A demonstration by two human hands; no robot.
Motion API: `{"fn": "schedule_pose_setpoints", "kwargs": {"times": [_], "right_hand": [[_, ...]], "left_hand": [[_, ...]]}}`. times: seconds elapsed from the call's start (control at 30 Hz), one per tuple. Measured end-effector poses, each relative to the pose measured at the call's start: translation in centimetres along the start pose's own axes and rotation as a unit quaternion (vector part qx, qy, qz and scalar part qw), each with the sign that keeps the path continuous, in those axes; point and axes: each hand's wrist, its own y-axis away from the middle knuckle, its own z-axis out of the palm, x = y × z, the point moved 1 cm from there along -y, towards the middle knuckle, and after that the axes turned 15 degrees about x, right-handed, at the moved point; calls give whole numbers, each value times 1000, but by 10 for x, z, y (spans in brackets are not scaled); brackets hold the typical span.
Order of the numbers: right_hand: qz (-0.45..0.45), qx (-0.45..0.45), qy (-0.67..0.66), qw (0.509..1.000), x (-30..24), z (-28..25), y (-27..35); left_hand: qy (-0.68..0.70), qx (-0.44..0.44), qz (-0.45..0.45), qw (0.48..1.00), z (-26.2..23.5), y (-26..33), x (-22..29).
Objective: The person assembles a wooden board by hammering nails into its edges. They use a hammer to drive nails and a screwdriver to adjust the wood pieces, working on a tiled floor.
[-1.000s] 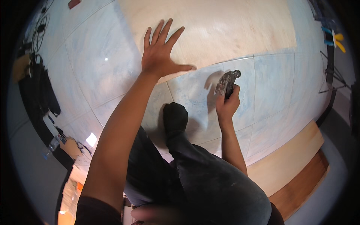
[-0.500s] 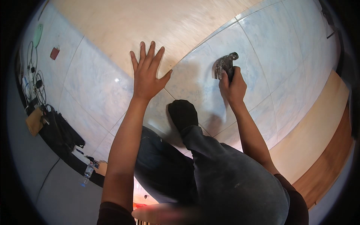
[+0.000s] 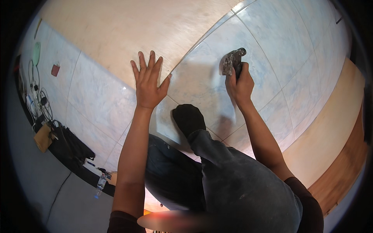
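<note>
My left hand point(image 3: 149, 86) lies over the near corner of a large pale wooden board point(image 3: 132, 27), fingers spread and holding nothing. To the right, my right hand point(image 3: 240, 86) is wrapped round the handle of a claw hammer point(image 3: 232, 63). The hammer's dark, worn head is raised above the tiled floor and casts a shadow to its left. Most of the handle is hidden in my fist.
My foot in a black sock point(image 3: 189, 118) rests on the tiles between my arms. At the left lie cables point(image 3: 43, 101), a black bag point(image 3: 72, 145), a plastic bottle point(image 3: 100, 185) and a small reddish-brown piece point(image 3: 55, 70). Another pale board point(image 3: 330, 124) lies at the right.
The view has shifted slightly. My left hand stays spread at the board's corner, and my right hand keeps its hold on the hammer, whose head is turned a little differently.
</note>
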Motion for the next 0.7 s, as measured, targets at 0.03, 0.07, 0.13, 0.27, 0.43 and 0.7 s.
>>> {"fn": "schedule_pose_setpoints", "kwargs": {"times": [0.03, 0.07, 0.13, 0.27, 0.43, 0.7], "right_hand": [[3, 0, 0, 1000, 1, 0, 0], [6, 1, 0, 1000, 2, 1, 0], [12, 0, -3, 1000, 4, 2, -1], [15, 0, -5, 1000, 6, 3, -1], [-4, 10, -6, 1000, 7, 6, -2], [-10, 4, -10, 1000, 6, 5, -3]], "left_hand": [[0, 0, 0, 1000, 0, 0, 0], [0, 0, 1, 1000, 0, 0, 1], [-1, 2, 2, 1000, 1, 1, 2], [12, 12, -8, 1000, 3, 1, 1], [24, 9, -19, 999, 4, 0, 1], [6, 2, -3, 1000, 3, 2, -3]]}}
